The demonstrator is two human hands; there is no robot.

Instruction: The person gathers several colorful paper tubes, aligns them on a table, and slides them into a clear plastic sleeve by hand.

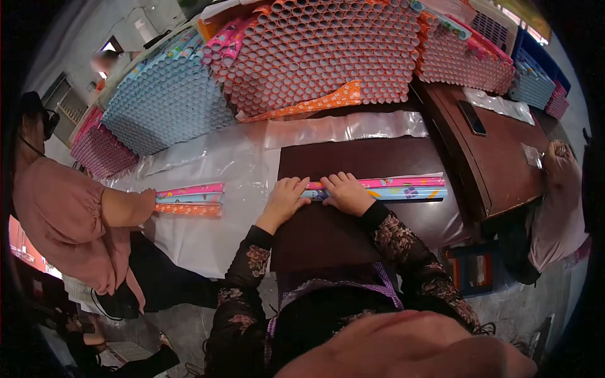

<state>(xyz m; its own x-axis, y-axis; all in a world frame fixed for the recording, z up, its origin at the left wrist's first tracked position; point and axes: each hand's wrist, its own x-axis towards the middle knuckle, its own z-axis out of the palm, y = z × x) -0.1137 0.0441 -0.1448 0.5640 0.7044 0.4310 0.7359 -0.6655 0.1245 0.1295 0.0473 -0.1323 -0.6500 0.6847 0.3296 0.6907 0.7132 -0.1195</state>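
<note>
Both hands are pressing flat on a bundle of wrapping-paper rolls (378, 188) lying across the dark table (353, 157): left hand (285, 196) and right hand (345, 192) side by side at its near end, fingers spread narrow. Risk: the rolls may be slipping apart on the slick plastic sheet (220, 164) if pressure is easing unevenly.

The dark brown surface (353, 157) carries clear plastic sheeting (220, 170) over its left part and a strip along the back. On it lie a bundle of patterned paper rolls (403, 188) near the front — a second bundle (189, 200) to the left — and big stacks of rolled tubes (315, 50) behind. A phone (471, 117) rests on the adjoining desk (504, 164).
</note>
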